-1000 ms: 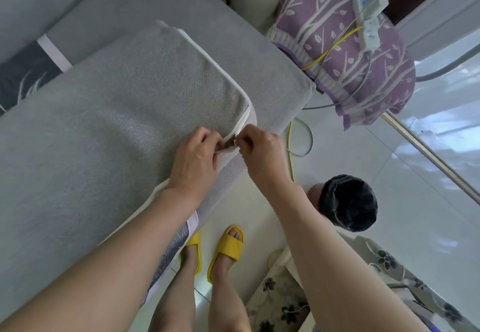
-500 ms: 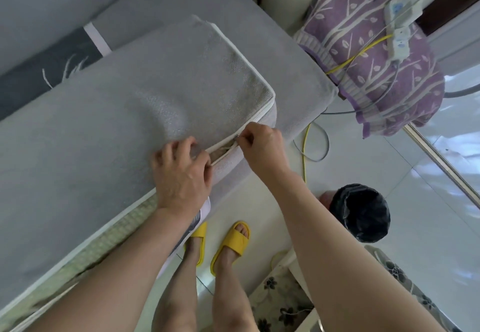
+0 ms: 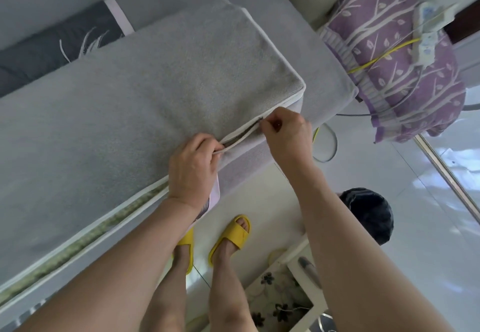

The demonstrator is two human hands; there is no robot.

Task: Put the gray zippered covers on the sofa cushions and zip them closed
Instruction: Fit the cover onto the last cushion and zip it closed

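The cushion [image 3: 85, 240] lies flat along the sofa [image 3: 306, 45] in front of the person, already inside its gray cover [image 3: 155, 97], with its near long side facing them and its right-hand corner close to the sofa's end. Both hands are at that near side, close together. The left hand [image 3: 192, 165] has its fingers curled and pinches the cover's white-piped edge, the wrist resting against the side of the cushion. The right hand [image 3: 285, 134], just beside it toward the corner, is clenched with thumb and forefinger nipped together on the zipper [image 3: 241, 136] (the pull itself is hidden under the fingers, so I cannot make it out). Between the two hands the zipper gapes in a narrow dark slit. To the left of the left hand, a greenish strip shows between the white edges all along the near side. Behind the cushion a dark cushion [image 3: 52, 53] with a pale feathery print lies on the seat. Off the sofa's end sits a purple blanket [image 3: 405, 77] patterned with white branches, a power strip [image 3: 428, 30] and a yellow cable [image 3: 376, 58] on top of it. The person stands on the pale tiled floor [image 3: 428, 227] in yellow slippers [image 3: 231, 238].
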